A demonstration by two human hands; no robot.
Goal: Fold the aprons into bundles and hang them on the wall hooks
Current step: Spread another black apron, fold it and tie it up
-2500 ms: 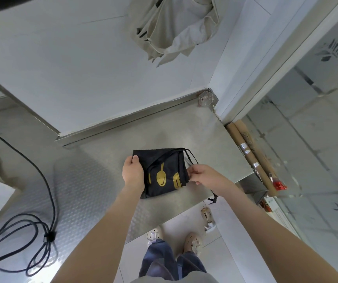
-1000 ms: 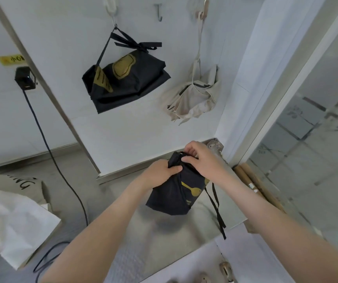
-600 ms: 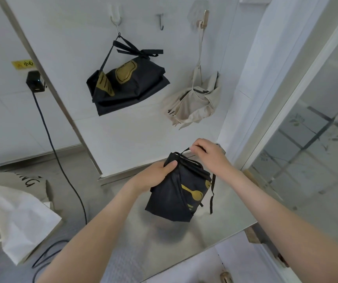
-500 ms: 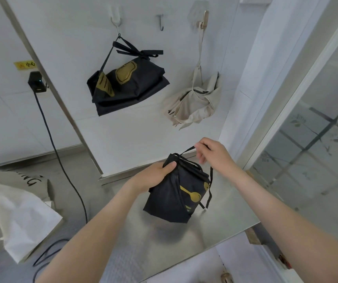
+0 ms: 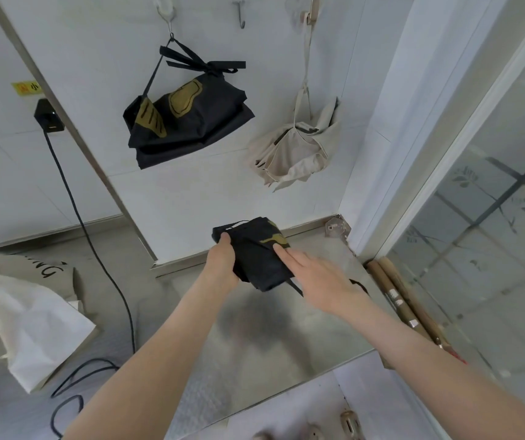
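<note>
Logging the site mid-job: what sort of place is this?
Probably a commercial kitchen corner: stainless steel counter, white tiled wall, metal hooks holding a black apron bundle and a beige apron bundle.

A black apron (image 5: 255, 258) with gold print, folded into a thick bundle, is gripped at its left edge by the left hand (image 5: 221, 268) above the desk (image 5: 270, 344). The right hand (image 5: 318, 277) lies flat on it. A second black bundle (image 5: 191, 122) hangs from the left hook (image 5: 167, 14), and a beige bundle (image 5: 296, 150) hangs from the right hook (image 5: 310, 11).

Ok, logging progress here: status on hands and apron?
Left hand grips folded black apron. Right hand open, fingers straight on it. Path to middle hook clear, hook empty.
</note>
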